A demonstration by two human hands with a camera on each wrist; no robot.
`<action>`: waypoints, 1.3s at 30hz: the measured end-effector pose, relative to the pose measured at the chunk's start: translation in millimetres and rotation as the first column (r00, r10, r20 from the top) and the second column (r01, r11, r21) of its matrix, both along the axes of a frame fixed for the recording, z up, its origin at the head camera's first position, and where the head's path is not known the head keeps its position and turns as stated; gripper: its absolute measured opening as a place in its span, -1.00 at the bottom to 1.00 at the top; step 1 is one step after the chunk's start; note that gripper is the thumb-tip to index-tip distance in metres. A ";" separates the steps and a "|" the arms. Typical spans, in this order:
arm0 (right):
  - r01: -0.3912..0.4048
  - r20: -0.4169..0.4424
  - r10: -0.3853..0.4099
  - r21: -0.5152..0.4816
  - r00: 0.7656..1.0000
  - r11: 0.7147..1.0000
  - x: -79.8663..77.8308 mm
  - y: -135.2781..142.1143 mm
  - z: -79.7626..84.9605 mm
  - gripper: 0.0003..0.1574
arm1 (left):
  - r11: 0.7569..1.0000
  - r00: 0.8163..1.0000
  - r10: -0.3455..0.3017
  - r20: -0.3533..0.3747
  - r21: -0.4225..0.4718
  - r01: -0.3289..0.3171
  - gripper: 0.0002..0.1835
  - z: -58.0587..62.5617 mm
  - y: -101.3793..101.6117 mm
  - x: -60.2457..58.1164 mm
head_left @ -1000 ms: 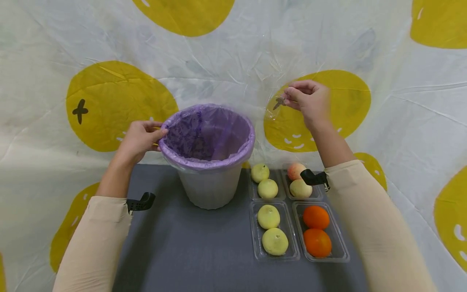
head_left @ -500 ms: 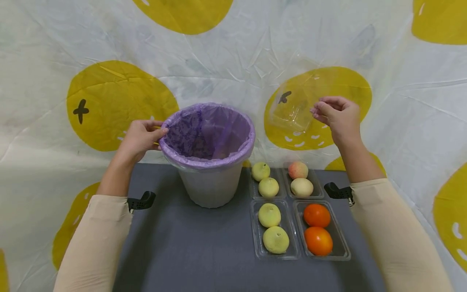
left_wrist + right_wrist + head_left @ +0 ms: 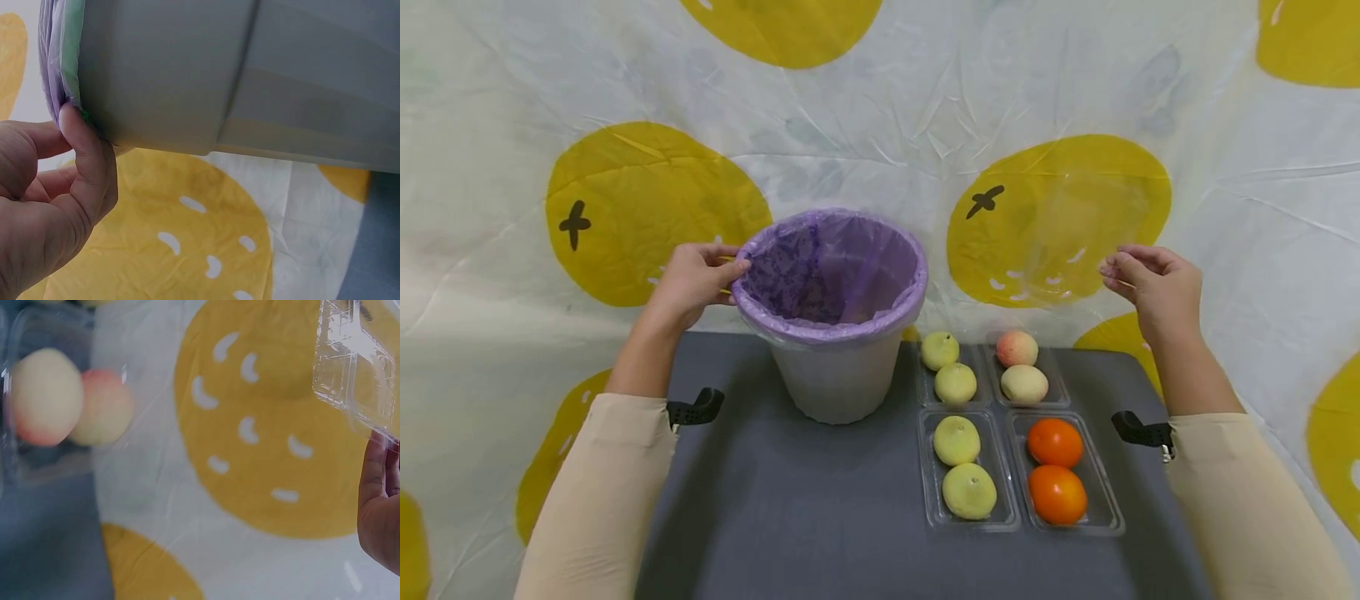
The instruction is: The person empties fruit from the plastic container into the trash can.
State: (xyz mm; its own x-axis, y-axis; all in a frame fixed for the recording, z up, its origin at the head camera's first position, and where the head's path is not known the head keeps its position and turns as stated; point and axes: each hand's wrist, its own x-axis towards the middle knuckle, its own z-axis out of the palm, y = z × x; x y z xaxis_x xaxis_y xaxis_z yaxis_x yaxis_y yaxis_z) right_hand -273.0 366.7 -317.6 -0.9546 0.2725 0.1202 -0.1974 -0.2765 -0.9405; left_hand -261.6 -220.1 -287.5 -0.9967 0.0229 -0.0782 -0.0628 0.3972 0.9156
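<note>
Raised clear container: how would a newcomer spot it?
Find the large purple-lined bin. To its right, the person's right grip pinches the clear container, faint in the head view. Unlike the fruit trays on the table, it is in mid-air, showing no fruit.

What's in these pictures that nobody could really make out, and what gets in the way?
Inside bottom of the bin: head view, hidden by its near side.
Full shape of the clear container: right wrist view, cut off by the top and right edges; head view, faint against the patterned backdrop.
Rest of the right hand: right wrist view, cut off by the right edge.
Surface detail of the pinkish fruits: right wrist view, blurred.
</note>
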 end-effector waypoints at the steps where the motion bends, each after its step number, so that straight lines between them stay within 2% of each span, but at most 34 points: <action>1: 0.006 0.010 -0.006 -0.002 1.000 1.000 1.1 4.2 -2.9 -0.70 | 1.000 1.000 0.000 0.000 -0.002 0.000 -0.40 0.3 -0.1 -0.3; 10: 0.037 0.131 -0.034 -0.020 0.991 0.999 9.5 38.3 -25.2 -0.81 | 1.000 1.000 0.000 0.005 0.003 0.000 -0.40 0.5 0.7 -1.1; 17: 0.068 0.273 -0.072 0.026 0.959 0.997 9.4 65.3 -53.9 -0.95 | 1.000 1.000 -0.006 0.010 0.010 0.006 -0.39 1.0 3.3 -0.2; 25: 0.119 0.372 -0.157 0.124 0.915 0.985 3.3 95.0 -90.5 -0.90 | 1.000 1.000 -0.006 0.012 0.015 0.006 -0.39 1.1 3.0 1.1; 27: 0.126 0.391 -0.164 0.121 0.906 0.985 3.5 100.2 -98.2 -0.89 | 1.000 1.000 -0.005 0.012 0.015 0.005 -0.38 1.3 2.6 1.8; 34: 0.138 0.481 -0.212 0.183 0.851 0.973 6.6 112.9 -116.5 -0.86 | 1.000 1.000 -0.006 0.017 0.020 0.005 -0.38 0.4 1.9 1.7; 37: 0.130 0.496 -0.205 0.182 0.844 0.975 8.9 117.4 -122.4 -0.74 | 1.000 1.000 -0.008 0.021 0.022 0.007 -0.38 -0.3 1.2 1.7; 39: 0.111 0.496 -0.182 0.170 0.849 0.979 10.7 120.1 -126.5 -0.65 | 1.000 1.000 -0.009 0.021 0.019 0.008 -0.38 -0.2 0.7 1.4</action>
State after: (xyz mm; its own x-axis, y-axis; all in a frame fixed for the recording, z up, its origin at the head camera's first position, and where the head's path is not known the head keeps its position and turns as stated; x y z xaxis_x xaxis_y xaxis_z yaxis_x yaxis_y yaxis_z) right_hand -262.2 486.8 -444.1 -0.8425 0.4297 -0.3249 0.2877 -0.1509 -0.9458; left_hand -260.1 -219.4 -287.7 -0.9946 0.0331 -0.0988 -0.0789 0.3802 0.9215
